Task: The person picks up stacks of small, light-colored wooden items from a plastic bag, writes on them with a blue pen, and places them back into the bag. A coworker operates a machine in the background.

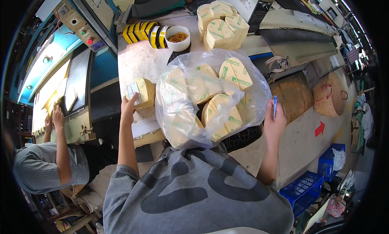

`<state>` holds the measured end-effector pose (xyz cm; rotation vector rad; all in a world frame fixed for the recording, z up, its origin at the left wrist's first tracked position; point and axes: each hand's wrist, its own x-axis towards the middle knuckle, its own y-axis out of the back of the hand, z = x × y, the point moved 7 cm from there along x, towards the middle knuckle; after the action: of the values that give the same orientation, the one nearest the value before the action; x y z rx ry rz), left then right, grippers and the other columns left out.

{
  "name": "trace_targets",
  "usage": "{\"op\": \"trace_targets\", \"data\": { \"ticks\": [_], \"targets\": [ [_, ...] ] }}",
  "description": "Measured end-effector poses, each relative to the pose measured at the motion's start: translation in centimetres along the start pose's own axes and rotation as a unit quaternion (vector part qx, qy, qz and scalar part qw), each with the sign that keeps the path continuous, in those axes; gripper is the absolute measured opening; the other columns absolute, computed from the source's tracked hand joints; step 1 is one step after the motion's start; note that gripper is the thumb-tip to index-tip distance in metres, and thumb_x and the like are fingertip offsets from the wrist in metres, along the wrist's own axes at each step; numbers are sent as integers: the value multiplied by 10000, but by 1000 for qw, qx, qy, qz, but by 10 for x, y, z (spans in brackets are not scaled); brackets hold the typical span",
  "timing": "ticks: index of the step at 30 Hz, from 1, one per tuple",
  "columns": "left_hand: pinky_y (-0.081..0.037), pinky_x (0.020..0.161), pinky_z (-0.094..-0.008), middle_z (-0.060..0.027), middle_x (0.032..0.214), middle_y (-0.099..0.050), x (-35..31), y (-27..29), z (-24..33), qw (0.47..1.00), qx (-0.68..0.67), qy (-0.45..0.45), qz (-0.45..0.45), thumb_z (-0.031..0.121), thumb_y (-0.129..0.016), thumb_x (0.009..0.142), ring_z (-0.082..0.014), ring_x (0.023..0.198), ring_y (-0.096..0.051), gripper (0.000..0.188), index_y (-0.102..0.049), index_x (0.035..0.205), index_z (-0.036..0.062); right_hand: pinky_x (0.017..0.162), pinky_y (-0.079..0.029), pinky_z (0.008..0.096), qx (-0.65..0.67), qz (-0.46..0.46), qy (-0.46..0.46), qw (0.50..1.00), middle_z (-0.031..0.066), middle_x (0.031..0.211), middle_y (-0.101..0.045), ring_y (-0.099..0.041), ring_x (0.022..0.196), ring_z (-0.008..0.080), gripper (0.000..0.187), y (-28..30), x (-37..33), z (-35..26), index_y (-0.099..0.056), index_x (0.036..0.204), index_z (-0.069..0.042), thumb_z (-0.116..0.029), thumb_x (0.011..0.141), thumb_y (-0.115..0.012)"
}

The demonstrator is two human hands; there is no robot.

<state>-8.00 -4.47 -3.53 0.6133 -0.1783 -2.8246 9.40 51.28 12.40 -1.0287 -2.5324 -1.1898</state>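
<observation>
On the left side of the table, my left hand grips the near left edge of a small stack of cream cut pieces, its thumb on a white label on top. My right hand, off the right side of the bag, is closed round a blue pen that points up. Between my hands sits a large clear plastic bag full of stacked cream pieces with green print and rounded outlines. Folds of plastic partly cover the stacks inside.
Behind the bag are a white bowl of rubber bands, yellow-and-black tape rolls and more cream stacks. A co-worker works at a machine on the left. Right, on the floor, stand a woven basket and blue crates.
</observation>
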Motion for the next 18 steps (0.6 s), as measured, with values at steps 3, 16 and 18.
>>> {"op": "trace_targets", "data": {
  "ticks": [3,16,18],
  "targets": [
    [-483,942,-537,-192,1366,-578,8,1,-8,999,-2,47,2,368,-803,890,-302,1238,-574,722,-469,1422,11,774,-536,385,180,-14,-36,983,186,975,-726,-717,859,302,208,-12,-2,-7,-698,1161,-35,-185,1036,-629],
    [-451,1013,-465,-236,1427,-491,-9,-20,-15,997,0,81,0,408,-874,793,-335,1302,-529,1039,-252,1538,37,840,-504,447,152,-311,-166,923,303,1012,-708,-675,973,458,481,-102,-54,-15,-669,1071,79,-349,1110,-452],
    [-460,1036,-449,-241,1436,-487,-12,-21,-15,997,-43,60,-18,390,-861,813,-342,1304,-540,1081,-186,1575,24,845,-509,401,122,-352,-156,915,271,1030,-727,-688,922,402,469,-98,-42,-9,-674,1114,72,-345,1115,-460]
  ]
}}
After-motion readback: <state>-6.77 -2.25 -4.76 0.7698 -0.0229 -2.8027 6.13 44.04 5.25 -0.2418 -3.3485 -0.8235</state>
